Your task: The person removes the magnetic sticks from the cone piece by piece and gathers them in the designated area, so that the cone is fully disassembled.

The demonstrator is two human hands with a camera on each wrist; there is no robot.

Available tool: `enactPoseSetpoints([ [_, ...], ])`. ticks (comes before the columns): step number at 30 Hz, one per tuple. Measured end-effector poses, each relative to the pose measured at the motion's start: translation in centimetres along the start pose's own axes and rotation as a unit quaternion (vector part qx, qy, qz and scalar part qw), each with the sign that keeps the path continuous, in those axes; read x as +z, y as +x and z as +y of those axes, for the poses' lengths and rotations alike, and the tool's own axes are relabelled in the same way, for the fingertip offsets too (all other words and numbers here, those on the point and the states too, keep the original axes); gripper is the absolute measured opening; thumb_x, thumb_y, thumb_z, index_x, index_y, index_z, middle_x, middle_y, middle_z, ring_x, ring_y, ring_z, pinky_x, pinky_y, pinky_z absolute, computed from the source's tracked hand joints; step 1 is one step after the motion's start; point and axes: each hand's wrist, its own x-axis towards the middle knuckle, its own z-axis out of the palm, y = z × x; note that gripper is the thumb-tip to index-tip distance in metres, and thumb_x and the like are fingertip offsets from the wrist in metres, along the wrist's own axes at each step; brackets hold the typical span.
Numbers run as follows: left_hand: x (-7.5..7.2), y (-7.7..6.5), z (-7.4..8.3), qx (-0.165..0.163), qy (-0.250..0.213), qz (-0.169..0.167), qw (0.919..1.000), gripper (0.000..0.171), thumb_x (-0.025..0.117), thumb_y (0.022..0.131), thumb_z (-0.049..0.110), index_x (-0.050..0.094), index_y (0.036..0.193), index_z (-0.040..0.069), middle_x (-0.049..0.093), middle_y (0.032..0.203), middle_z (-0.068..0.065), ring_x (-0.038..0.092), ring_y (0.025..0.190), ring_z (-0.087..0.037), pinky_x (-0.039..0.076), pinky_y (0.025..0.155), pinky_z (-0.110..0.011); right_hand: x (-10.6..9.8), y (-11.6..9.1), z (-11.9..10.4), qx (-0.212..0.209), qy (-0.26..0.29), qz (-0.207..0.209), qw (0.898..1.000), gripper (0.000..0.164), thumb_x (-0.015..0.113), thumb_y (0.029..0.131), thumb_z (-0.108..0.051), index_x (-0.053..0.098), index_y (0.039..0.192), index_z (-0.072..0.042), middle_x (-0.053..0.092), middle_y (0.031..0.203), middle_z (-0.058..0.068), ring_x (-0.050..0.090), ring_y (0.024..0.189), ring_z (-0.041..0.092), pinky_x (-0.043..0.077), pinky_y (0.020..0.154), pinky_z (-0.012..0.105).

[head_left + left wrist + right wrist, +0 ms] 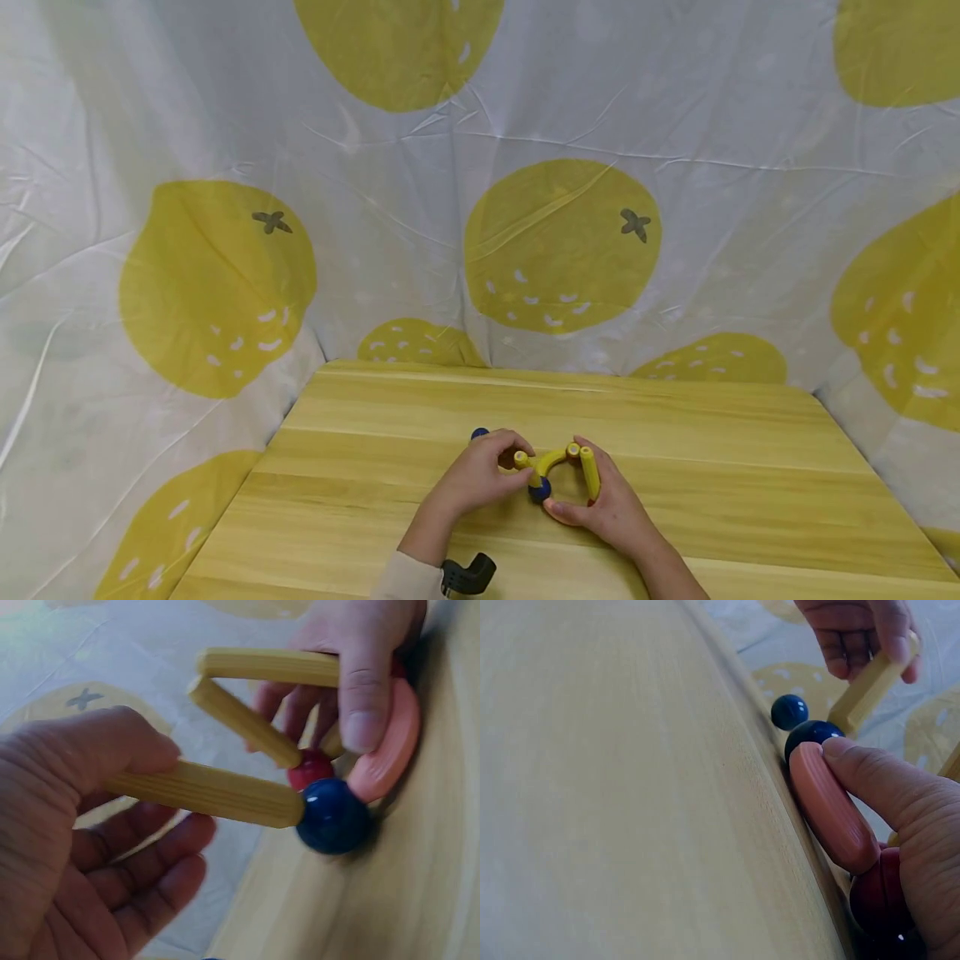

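My left hand [480,475] pinches the free end of a straight yellow rod [225,795] between thumb and fingers. That rod's other end stands on a blue ball [334,816], which a pink curved rod [832,806] also meets. My right hand [611,508] grips the right side of this ring of rods and balls, with the thumb along the pink rod. One red ball [881,892] is at the pink rod's near end, and another red ball [310,769] shows behind the blue one. Two more yellow rods rise from the ring, one a straight rod [590,473] beside the right palm.
A separate blue ball [479,433] lies on the wooden table [360,475] just beyond my left hand. Cloth with a lemon print [562,242] hangs behind the table and along its sides. A black strap mount [468,573] sits at the left wrist.
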Motion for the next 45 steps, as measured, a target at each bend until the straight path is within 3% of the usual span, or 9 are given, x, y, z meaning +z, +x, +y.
enactPoseSetpoints([
  [9, -2.1, -1.2, -1.0, -0.082, 0.017, -0.063, 0.9945, 0.019, 0.078, 0.088, 0.015, 0.073, 0.106, 0.008, 0.072, 0.103, -0.005, 0.061, 0.089, -0.013, 0.051, 0.077, -0.027, 0.3, 0.0, 0.1, -0.011, -0.006, 0.005, 1.0, 0.113, 0.093, 0.066, -0.055, 0.033, 0.158, -0.026, 0.048, 0.149, -0.003, 0.042, 0.145, 0.029, 0.037, 0.115, 0.057],
  [13, -2.1, -1.7, -1.5, -0.127, 0.028, -0.102, 0.9863, 0.021, 0.08, 0.084, 0.011, 0.073, 0.104, 0.01, 0.069, 0.093, -0.002, 0.061, 0.084, -0.013, 0.051, 0.071, -0.029, 0.4, 0.0, 0.2, -0.021, -0.013, 0.01, 1.0, 0.113, 0.093, 0.065, -0.056, 0.035, 0.156, -0.026, 0.044, 0.151, -0.002, 0.045, 0.142, 0.028, 0.039, 0.113, 0.054],
  [19, -1.3, -1.8, -1.7, -0.174, 0.011, -0.127, 0.9764, 0.027, 0.083, 0.077, 0.009, 0.071, 0.101, 0.013, 0.065, 0.082, 0.002, 0.059, 0.071, -0.013, 0.049, 0.063, -0.028, 0.3, 0.2, 0.1, -0.044, -0.031, 0.02, 0.998, 0.106, 0.092, 0.066, -0.058, 0.04, 0.154, -0.028, 0.044, 0.153, -0.005, 0.042, 0.143, 0.026, 0.039, 0.113, 0.056],
  [24, -0.7, -1.7, -1.6, -0.189, 0.005, -0.143, 0.9714, 0.032, 0.088, 0.074, 0.014, 0.071, 0.101, 0.012, 0.068, 0.078, 0.004, 0.062, 0.068, -0.011, 0.048, 0.062, -0.027, 0.2, 0.2, 0.2, -0.055, -0.056, 0.031, 0.996, 0.099, 0.091, 0.068, -0.058, 0.043, 0.151, -0.032, 0.046, 0.155, 0.0, 0.036, 0.143, 0.031, 0.037, 0.111, 0.063],
  [29, -0.3, -1.5, -1.2, -0.197, 0.003, -0.14, 0.9702, 0.034, 0.088, 0.077, 0.016, 0.069, 0.104, 0.011, 0.069, 0.076, 0.003, 0.063, 0.065, -0.012, 0.048, 0.06, -0.027, 0.3, 0.1, 0.3, -0.059, -0.064, 0.041, 0.995, 0.092, 0.089, 0.074, -0.051, 0.045, 0.15, -0.028, 0.048, 0.154, 0.004, 0.038, 0.142, 0.032, 0.039, 0.11, 0.061],
  [34, 0.3, -1.3, -0.7, -0.209, -0.043, -0.161, 0.9636, 0.034, 0.086, 0.081, 0.015, 0.068, 0.109, 0.009, 0.068, 0.076, -0.002, 0.066, 0.061, -0.018, 0.052, 0.058, -0.03, 0.1, 0.0, 0.5, -0.058, -0.108, 0.076, 0.99, 0.074, 0.082, 0.087, -0.032, 0.047, 0.15, -0.017, 0.051, 0.149, 0.013, 0.045, 0.136, 0.036, 0.042, 0.107, 0.062],
  [38, 0.8, -1.2, -0.3, -0.213, -0.087, -0.181, 0.9562, 0.032, 0.083, 0.084, 0.014, 0.067, 0.111, 0.008, 0.067, 0.077, -0.005, 0.069, 0.061, -0.022, 0.057, 0.058, -0.033, -0.2, 0.2, 0.5, -0.033, -0.14, 0.097, 0.985, 0.07, 0.08, 0.088, -0.023, 0.048, 0.15, -0.013, 0.054, 0.142, 0.017, 0.052, 0.129, 0.037, 0.046, 0.105, 0.061],
  [40, 1.0, -1.1, -0.2, -0.207, -0.088, -0.178, 0.958, 0.032, 0.082, 0.085, 0.015, 0.067, 0.112, 0.008, 0.067, 0.076, -0.005, 0.068, 0.061, -0.021, 0.055, 0.058, -0.032, -0.2, 0.3, 0.4, -0.028, -0.143, 0.102, 0.984, 0.069, 0.08, 0.088, -0.02, 0.049, 0.149, -0.012, 0.056, 0.138, 0.017, 0.056, 0.123, 0.035, 0.049, 0.103, 0.058],
  [45, 1.1, -0.6, 0.1, -0.137, 0.008, -0.12, 0.9833, 0.036, 0.082, 0.087, 0.026, 0.067, 0.117, 0.01, 0.069, 0.086, -0.001, 0.062, 0.072, -0.01, 0.05, 0.065, -0.027, 0.0, 0.4, 0.3, -0.034, -0.127, 0.113, 0.985, 0.068, 0.082, 0.084, -0.012, 0.053, 0.145, -0.011, 0.06, 0.13, 0.013, 0.064, 0.112, 0.025, 0.052, 0.098, 0.048],
])
